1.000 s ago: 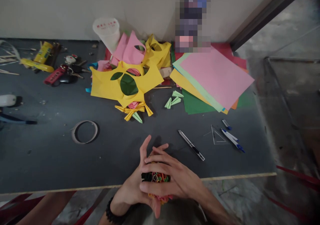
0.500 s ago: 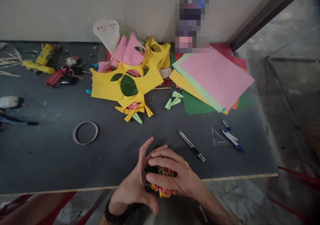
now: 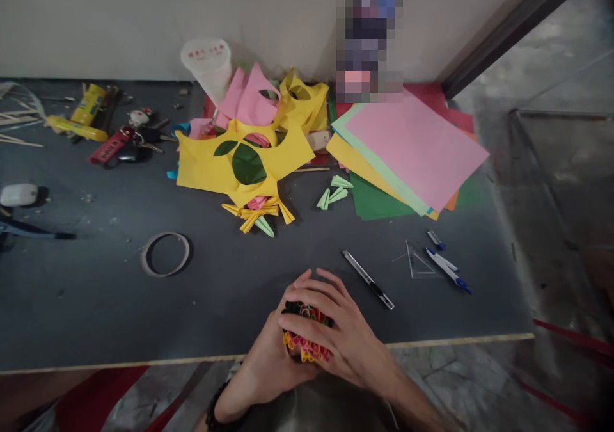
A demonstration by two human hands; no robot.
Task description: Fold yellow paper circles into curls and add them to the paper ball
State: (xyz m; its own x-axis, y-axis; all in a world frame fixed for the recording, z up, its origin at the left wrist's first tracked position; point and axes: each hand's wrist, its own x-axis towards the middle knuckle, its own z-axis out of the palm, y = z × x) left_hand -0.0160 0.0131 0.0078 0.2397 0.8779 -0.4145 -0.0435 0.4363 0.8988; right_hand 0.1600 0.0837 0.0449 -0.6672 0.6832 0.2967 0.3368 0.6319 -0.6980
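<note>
A bundle of small rolled or folded paper pieces, yellow, pink, red, orange and dark green, sits between my two hands at the table's front edge. My left hand wraps round its left side, with the thumb beneath it. Across its top and right side lie the curved fingers of my right hand. Much of the bundle is hidden by the fingers. Closest to my right hand on the table is a box cutter. Folded green paper pieces and yellow ones lie farther back.
Cut yellow paper and a lidded cup stand at the back. Coloured sheets are stacked right, near a set square and a compass. A tape roll and keys lie left.
My left hand has closed in round the bundle, its raised fingers and thumb now curled against it. My right hand has stayed on the bundle, shifting slightly.
</note>
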